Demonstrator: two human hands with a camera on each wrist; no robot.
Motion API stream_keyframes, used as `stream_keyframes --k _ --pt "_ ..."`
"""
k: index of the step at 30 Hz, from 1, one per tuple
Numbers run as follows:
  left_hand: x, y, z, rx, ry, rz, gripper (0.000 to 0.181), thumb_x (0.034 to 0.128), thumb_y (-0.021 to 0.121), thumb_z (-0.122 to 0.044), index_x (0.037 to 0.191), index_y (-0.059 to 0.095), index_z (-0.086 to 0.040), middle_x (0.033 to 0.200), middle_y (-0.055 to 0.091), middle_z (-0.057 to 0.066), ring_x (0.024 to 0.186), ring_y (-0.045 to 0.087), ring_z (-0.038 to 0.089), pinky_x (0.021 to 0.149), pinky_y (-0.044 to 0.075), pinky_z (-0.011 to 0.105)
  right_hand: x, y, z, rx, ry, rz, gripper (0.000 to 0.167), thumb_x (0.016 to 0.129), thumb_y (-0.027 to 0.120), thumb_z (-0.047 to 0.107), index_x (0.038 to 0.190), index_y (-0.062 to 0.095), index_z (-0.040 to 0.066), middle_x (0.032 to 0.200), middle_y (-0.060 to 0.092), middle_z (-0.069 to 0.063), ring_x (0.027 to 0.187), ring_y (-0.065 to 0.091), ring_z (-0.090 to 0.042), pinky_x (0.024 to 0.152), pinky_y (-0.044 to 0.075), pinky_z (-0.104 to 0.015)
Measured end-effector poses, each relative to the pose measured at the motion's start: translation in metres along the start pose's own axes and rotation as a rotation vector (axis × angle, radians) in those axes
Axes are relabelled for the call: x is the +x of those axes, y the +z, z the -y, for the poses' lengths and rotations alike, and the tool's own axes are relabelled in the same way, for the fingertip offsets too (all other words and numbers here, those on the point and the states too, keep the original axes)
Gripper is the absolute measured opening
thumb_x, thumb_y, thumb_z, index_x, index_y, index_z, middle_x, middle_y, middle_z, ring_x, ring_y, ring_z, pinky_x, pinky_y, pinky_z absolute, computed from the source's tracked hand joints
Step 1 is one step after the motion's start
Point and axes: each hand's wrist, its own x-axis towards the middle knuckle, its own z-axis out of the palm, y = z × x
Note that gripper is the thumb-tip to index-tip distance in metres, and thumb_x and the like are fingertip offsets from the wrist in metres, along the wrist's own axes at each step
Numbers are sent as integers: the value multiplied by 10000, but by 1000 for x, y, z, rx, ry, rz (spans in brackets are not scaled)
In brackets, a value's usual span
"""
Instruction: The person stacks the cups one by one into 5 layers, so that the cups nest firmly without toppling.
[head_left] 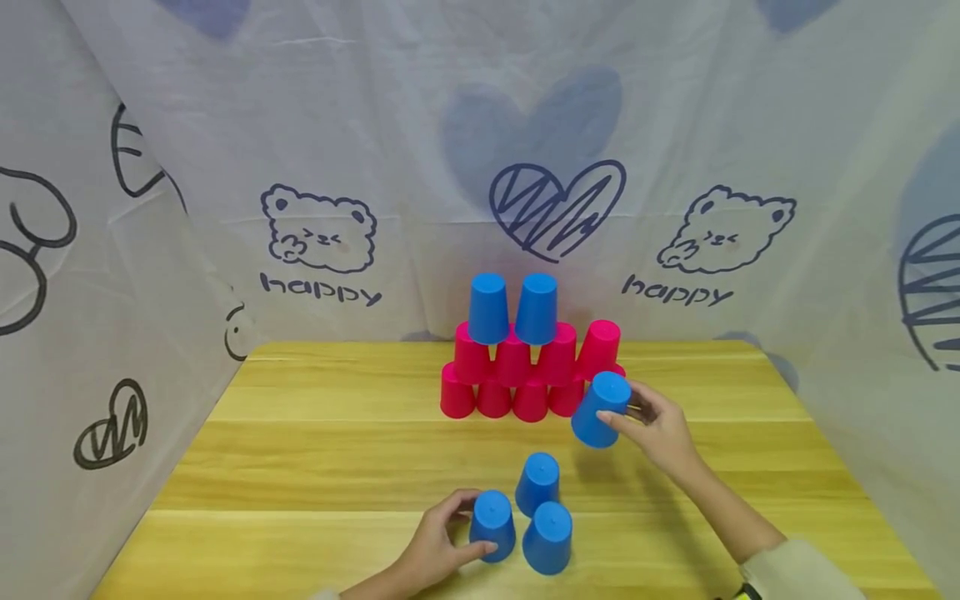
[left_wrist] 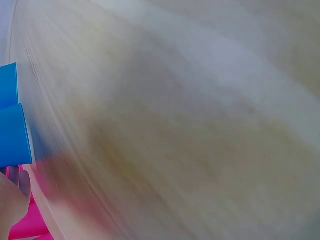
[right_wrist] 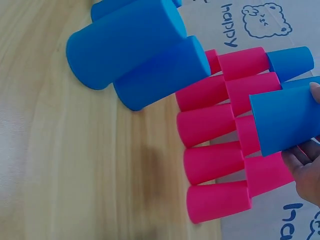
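Observation:
My right hand point(head_left: 663, 429) grips an upside-down blue cup point(head_left: 602, 408), held above the table at the right front of a cup stack. The right wrist view shows the right hand point(right_wrist: 307, 172) with fingers and thumb on opposite sides of that cup point(right_wrist: 282, 120). Near the front, my left hand point(head_left: 438, 537) holds another upside-down blue cup point(head_left: 492, 525) between thumb and fingers. Close beside it stand two more blue cups, a rear one point(head_left: 538, 483) and a front one point(head_left: 548, 537). A blue cup point(left_wrist: 12, 135) shows at the edge of the left wrist view.
The stack has two rows of upside-down pink cups point(head_left: 513, 360), topped by a left blue cup point(head_left: 488, 308) and a right blue cup point(head_left: 536, 308). It stands toward the back of the wooden table point(head_left: 315, 433), before a printed cloth point(head_left: 420, 167).

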Motion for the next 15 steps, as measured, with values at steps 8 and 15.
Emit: stream_keyframes --k 8,15 --pt "1 -1 0 8 -5 12 496 792 730 -284 1214 535 -114 1174 625 57 1055 582 118 883 499 231 14 -3 8 21 -13 -14 466 838 680 138 1255 528 -4 1163 614 -202 950 576 41 835 479 -112" --pt "1 -1 1 21 2 10 505 786 734 -294 1214 536 -113 1172 628 54 1062 587 131 884 501 233 31 -1 3 44 -46 -49 499 830 693 244 1248 542 15 1158 614 -196 1025 611 -285 868 530 -314"
